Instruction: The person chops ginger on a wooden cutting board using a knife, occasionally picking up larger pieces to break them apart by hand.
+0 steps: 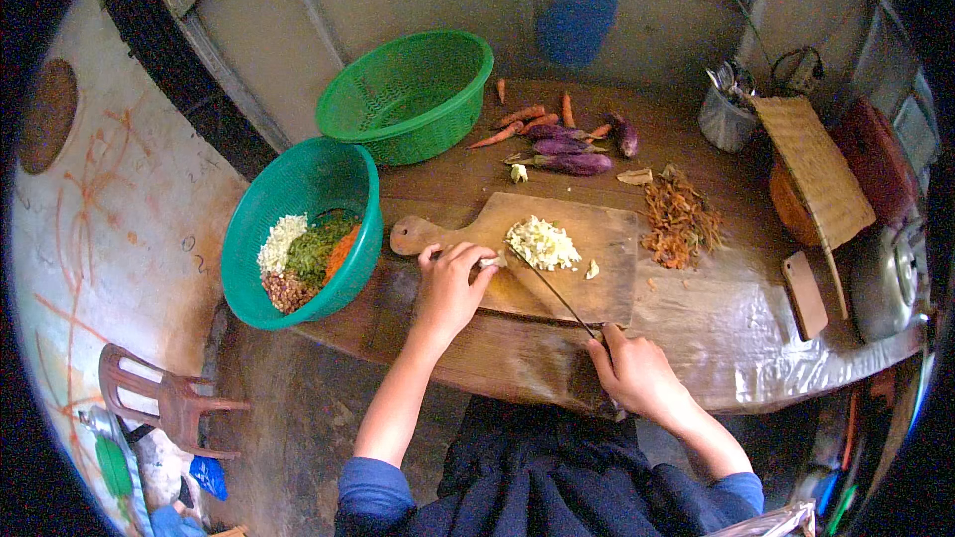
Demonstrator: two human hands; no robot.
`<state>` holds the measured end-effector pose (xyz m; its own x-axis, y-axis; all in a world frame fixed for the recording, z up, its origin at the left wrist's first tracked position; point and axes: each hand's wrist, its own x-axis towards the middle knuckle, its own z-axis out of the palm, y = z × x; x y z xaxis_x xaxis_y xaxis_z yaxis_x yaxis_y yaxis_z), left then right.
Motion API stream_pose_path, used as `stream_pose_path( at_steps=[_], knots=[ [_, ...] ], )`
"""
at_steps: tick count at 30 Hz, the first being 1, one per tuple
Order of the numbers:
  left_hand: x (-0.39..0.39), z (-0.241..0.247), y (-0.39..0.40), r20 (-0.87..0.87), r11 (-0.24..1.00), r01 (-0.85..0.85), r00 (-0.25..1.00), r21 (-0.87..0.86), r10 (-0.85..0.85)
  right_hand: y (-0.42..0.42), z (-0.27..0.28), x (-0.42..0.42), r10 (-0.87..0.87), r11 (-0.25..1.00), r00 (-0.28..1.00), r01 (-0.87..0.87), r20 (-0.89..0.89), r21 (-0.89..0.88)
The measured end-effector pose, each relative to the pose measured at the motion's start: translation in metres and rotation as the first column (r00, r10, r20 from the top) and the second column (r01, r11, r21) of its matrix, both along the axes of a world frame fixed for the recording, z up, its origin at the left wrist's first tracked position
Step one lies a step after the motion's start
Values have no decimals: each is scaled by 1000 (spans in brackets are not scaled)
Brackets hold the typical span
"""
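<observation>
On the wooden cutting board (455,239) lies a heap of chopped pale vegetable (548,245). My right hand (638,373) grips the handle of a knife (556,291), whose blade slants across the board to the left edge of the heap. Between the fingertips and thumb of my left hand (451,287) is a small pale vegetable piece (489,261), close to the knife tip. A loose pale bit (592,268) lies to the right of the heap. The board's round-ended handle points left, just beyond my left hand.
A teal plastic basket (365,194) at left holds separate piles of chopped vegetables. Behind it stands a green basket (448,119). Purple eggplants (571,163) and carrots (515,119) lie beyond the board. Orange peelings (675,220), a phone (804,294) and a metal kettle (884,283) are at right.
</observation>
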<state>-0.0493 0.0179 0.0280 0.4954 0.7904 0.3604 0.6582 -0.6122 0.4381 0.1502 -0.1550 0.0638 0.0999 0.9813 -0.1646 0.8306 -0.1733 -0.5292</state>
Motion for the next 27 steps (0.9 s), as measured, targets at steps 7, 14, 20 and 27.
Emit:
stream_pose_path(
  at_steps=[7,14,20,27],
  knots=[
    [3,-1,-5,-18,998,43,999,55,-42,10,0,-15,45,998,990,-51,134,45],
    [7,-8,-7,50,999,10,999,31,-11,10,-23,-16,72,989,963,-104,260,109],
    [10,-10,-13,80,986,-108,992,123,99,-19,-14,-1,68,998,968,-67,243,-14],
    [18,-8,-15,29,975,-154,988,160,151,-4,-1,-8,25,1000,996,-24,81,-14]
  ],
)
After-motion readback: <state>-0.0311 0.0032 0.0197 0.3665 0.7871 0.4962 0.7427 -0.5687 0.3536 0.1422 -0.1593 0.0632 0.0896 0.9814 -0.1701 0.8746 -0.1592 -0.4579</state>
